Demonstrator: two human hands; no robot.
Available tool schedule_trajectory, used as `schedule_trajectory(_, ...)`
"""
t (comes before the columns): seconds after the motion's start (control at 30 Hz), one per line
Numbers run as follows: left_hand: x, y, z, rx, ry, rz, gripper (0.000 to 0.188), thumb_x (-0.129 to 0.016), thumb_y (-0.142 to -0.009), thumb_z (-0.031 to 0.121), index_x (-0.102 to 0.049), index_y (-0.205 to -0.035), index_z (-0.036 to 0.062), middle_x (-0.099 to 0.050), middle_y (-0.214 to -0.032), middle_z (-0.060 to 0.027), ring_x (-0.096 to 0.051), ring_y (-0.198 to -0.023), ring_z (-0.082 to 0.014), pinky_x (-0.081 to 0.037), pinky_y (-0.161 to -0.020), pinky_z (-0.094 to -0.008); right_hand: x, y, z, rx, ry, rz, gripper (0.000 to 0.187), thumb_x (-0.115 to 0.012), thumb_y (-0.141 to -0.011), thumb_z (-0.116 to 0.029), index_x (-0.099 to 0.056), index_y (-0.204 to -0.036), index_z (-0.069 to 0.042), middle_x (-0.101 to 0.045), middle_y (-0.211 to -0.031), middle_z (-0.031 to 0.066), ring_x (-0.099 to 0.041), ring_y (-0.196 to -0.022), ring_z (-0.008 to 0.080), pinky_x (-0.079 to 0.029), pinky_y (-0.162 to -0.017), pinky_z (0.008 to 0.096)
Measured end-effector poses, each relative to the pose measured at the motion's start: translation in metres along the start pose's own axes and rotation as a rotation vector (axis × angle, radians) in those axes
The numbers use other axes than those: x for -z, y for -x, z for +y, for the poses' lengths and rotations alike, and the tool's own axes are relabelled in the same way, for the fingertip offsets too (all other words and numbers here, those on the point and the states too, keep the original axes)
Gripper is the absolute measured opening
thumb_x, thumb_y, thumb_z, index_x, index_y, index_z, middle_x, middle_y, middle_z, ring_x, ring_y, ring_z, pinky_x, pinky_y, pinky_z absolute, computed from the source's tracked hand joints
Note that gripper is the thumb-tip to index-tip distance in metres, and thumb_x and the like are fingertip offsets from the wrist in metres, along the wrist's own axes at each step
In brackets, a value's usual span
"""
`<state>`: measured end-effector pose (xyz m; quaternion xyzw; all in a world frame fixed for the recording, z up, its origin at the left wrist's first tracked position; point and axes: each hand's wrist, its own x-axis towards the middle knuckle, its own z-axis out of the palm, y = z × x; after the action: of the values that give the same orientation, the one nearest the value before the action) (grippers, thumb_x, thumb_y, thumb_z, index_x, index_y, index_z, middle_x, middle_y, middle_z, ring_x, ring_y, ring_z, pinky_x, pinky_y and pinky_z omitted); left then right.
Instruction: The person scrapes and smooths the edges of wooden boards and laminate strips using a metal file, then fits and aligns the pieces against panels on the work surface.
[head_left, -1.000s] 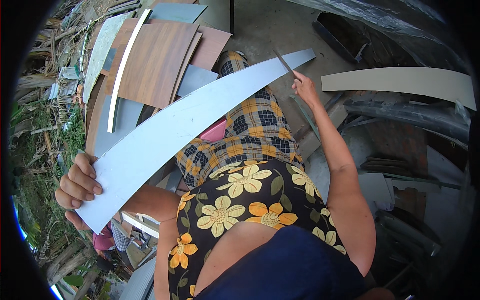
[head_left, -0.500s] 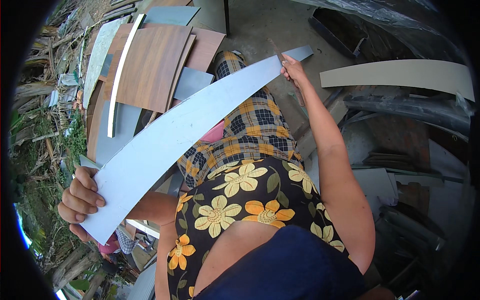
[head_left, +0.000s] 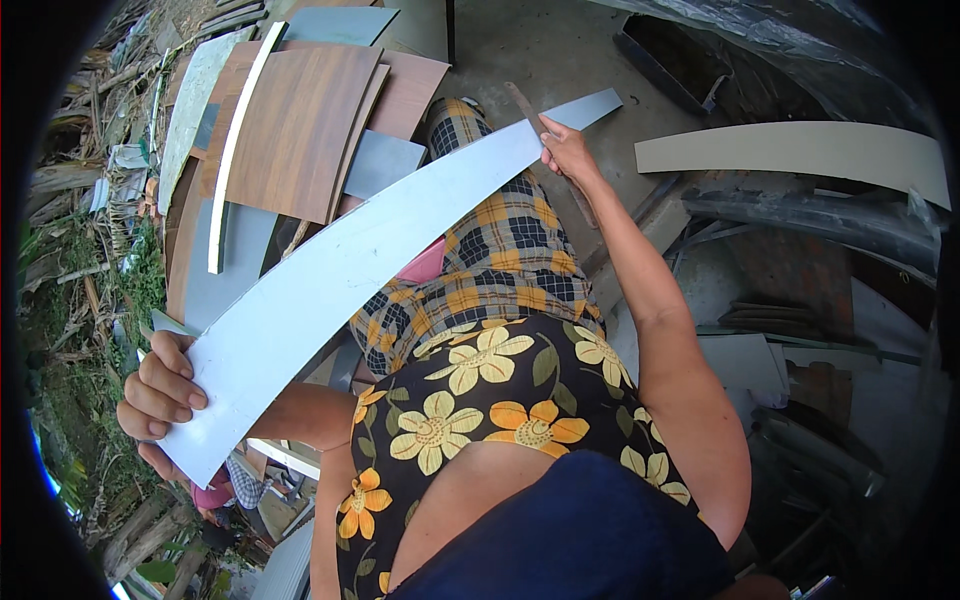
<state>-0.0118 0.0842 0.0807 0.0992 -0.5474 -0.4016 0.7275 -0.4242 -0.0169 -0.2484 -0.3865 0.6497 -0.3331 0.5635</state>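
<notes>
A long, narrow pale blue-white panel lies slantwise across my lap, from the lower left to the upper right. My left hand is closed round its near left end, fingers over the top face. Toward the far end, my right hand is closed on a thin, flat brown strip, which looks like a worn metal blade or file. The strip crosses the panel's edge, and its lower part runs along my wrist. Whether its edge touches the panel is hard to make out.
Wood-grain boards and grey sheets are stacked at the upper left, with a narrow white strip on top. A beige panel lies at the right above dark pipes. A black tray stands on the floor. Another person is at lower left.
My right hand and the brown strip have slid left along the panel, away from its far tip, showing more of the strip. My left hand stays on the panel's end.
</notes>
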Motion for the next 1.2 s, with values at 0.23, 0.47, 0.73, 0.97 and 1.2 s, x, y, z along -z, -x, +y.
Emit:
schedule_trajectory(0.23, -0.004, 0.002, 0.001, -0.001, 0.016, -0.012, 0.022, -0.05, -0.081, 0.034, -0.047, -0.069, 0.0153, -0.042, -0.055, 0.0024, -0.04, -0.047, -0.0124, -0.031, -0.064, -0.0329, -0.005, 0.013, -0.009, 0.02, 0.075, 0.022, 0.049, -0.051, -0.098, -0.012, -0.042, -0.146, -0.008, -0.055, -0.06, 0.0003, -0.043, -0.043, 0.0056, -0.035, -0.039, 0.0224)
schedule_trajectory(0.47, -0.005, 0.008, 0.0, -0.019, -0.044, 0.099, 0.025, -0.054, -0.08, 0.037, -0.048, -0.069, 0.0145, -0.043, -0.056, 0.0017, -0.041, -0.048, -0.0128, -0.031, -0.064, -0.0317, -0.024, 0.051, -0.043, 0.045, -0.055, -0.234, 0.048, -0.049, -0.097, -0.011, -0.044, -0.145, -0.007, -0.056, -0.06, 0.0022, -0.046, -0.046, 0.0068, -0.041, -0.046, 0.0236)
schedule_trajectory(0.73, -0.004, 0.003, 0.0, -0.004, -0.004, 0.034, 0.029, -0.054, -0.083, 0.038, -0.049, -0.069, 0.0142, -0.042, -0.056, 0.0013, -0.041, -0.048, -0.0133, -0.031, -0.064, -0.0324, -0.009, 0.073, -0.062, 0.202, 0.22, 0.072, 0.05, -0.045, -0.094, -0.001, -0.045, -0.143, -0.006, -0.061, -0.071, 0.0064, -0.052, -0.054, 0.012, -0.047, -0.054, 0.0297)
schedule_trajectory(0.97, 0.007, -0.002, 0.002, -0.007, 0.015, 0.0, 0.027, -0.049, -0.083, 0.038, -0.048, -0.071, 0.0132, -0.047, -0.057, -0.0014, -0.047, -0.049, -0.0152, -0.033, -0.063, -0.0335, -0.004, 0.108, -0.034, 0.68, 0.677, -0.031, 0.06, -0.041, -0.09, 0.005, -0.049, -0.142, -0.024, -0.058, -0.084, 0.0106, -0.059, -0.075, 0.0236, -0.049, -0.075, 0.0366)
schedule_trajectory(1.2, 0.006, -0.006, 0.0, 0.004, -0.009, 0.007, 0.032, -0.054, -0.082, 0.042, -0.05, -0.072, 0.0127, -0.05, -0.058, -0.0015, -0.049, -0.05, -0.0156, -0.032, -0.062, -0.0332, 0.046, 0.053, 0.044, 0.409, 0.703, 0.099, 0.063, -0.041, -0.089, 0.008, -0.049, -0.142, -0.025, -0.056, -0.082, 0.0124, -0.059, -0.075, 0.025, -0.05, -0.076, 0.0367)
